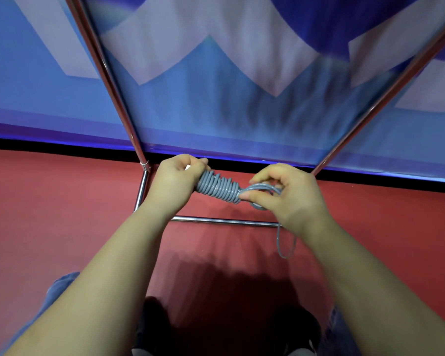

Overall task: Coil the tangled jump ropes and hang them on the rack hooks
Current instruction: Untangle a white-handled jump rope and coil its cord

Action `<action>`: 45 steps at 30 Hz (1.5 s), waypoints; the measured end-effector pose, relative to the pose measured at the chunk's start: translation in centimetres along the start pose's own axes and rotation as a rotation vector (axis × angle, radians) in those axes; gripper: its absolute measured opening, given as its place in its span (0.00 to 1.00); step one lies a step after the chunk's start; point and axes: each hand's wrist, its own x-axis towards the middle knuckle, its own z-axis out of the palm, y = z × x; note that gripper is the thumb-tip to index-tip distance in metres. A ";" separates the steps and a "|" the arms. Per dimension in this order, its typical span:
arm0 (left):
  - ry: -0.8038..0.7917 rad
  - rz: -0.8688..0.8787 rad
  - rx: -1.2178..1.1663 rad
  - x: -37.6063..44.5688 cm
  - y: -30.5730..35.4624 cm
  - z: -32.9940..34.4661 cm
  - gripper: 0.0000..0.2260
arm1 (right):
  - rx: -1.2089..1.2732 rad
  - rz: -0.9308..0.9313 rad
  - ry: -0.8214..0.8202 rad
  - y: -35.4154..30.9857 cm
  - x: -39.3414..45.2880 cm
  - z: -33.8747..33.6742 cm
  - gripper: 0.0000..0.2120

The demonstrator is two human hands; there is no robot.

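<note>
Coiling is nearly finished on this one rope, as we read it. Going from the left, our left hand is clenched round the upper-left end of the rope, where something white, perhaps a handle, peeps between the fingers. From that grip the grey cord runs as a tight bundle with many turns wound crosswise about it. Its long axis lies slanted, high at the left and dropping toward the lower right, held in the air above the red floor and in front of the rack's low chrome bar. At the right end our right hand pinches a few loose loops that stick out of the wrapping, thumb and fingers curled about them. Below that hand a thin tail of cord hangs down in a narrow loop, well clear of the floor, as far as we can tell.

We judge the tail remains to be tucked or wound in, and the bundle is not yet hung. No hooks show, nor any other ropes, so we cannot tell how many are left.
</note>
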 end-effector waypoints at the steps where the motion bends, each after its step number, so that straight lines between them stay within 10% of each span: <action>1: -0.042 -0.018 -0.040 -0.1 0.2 -0.1 0.13 | -0.026 -0.002 -0.027 0.3 0.1 -0.2 0.08; 11: -0.270 -0.057 -0.111 -0.1 -0.2 -1.0 0.12 | 0.120 0.219 -0.476 0.5 0.0 -0.2 0.20; 22: -0.258 -0.194 -0.578 0.2 0.5 0.2 0.19 | 1.067 0.537 -0.346 -1.8 0.1 1.4 0.25; 28: -0.038 -0.343 -0.644 -0.5 1.3 2.2 0.19 | 0.588 0.355 0.277 -1.5 0.6 4.6 0.17; 36: 0.293 -0.154 -0.422 -4.3 2.6 2.9 0.14 | 0.597 0.297 0.292 -3.9 -2.5 4.6 0.16; 45: 0.611 0.172 -0.107 -14.8 5.7 0.8 0.12 | 0.533 0.496 -0.051 -10.8 -8.3 -1.1 0.18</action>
